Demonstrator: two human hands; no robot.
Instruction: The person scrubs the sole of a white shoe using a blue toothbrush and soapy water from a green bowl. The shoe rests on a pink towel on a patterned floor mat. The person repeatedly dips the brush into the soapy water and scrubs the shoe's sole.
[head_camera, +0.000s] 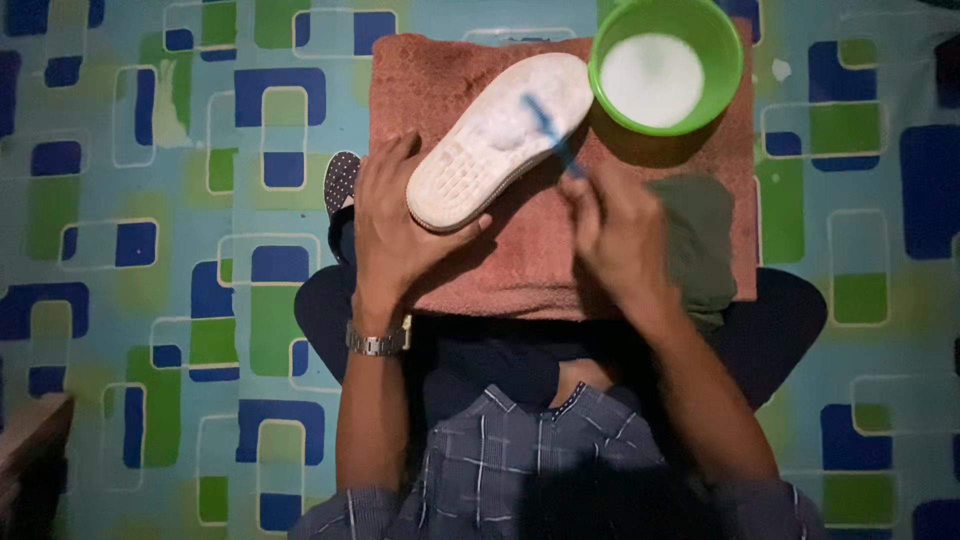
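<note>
White sole up, the shoe (500, 138) sits gripped in my left hand (395, 225) (steadied over the towel (520, 270)) while my right hand (615, 225) pinches a blue toothbrush (550, 128) against it.

A floor covering (120, 200) printed with blue, green and pale rounded rectangles on a light blue ground fills the view. A brownish-pink towel (520, 250) lies directly on it, from centre toward 12 o'clock. A dark dotted piece (342, 180) rests at the towel's 9 o'clock edge. The person's crossed dark-trousered legs (780, 320) sit at 6 o'clock. A wooden corner (25, 430) shows at 8 o'clock.
</note>
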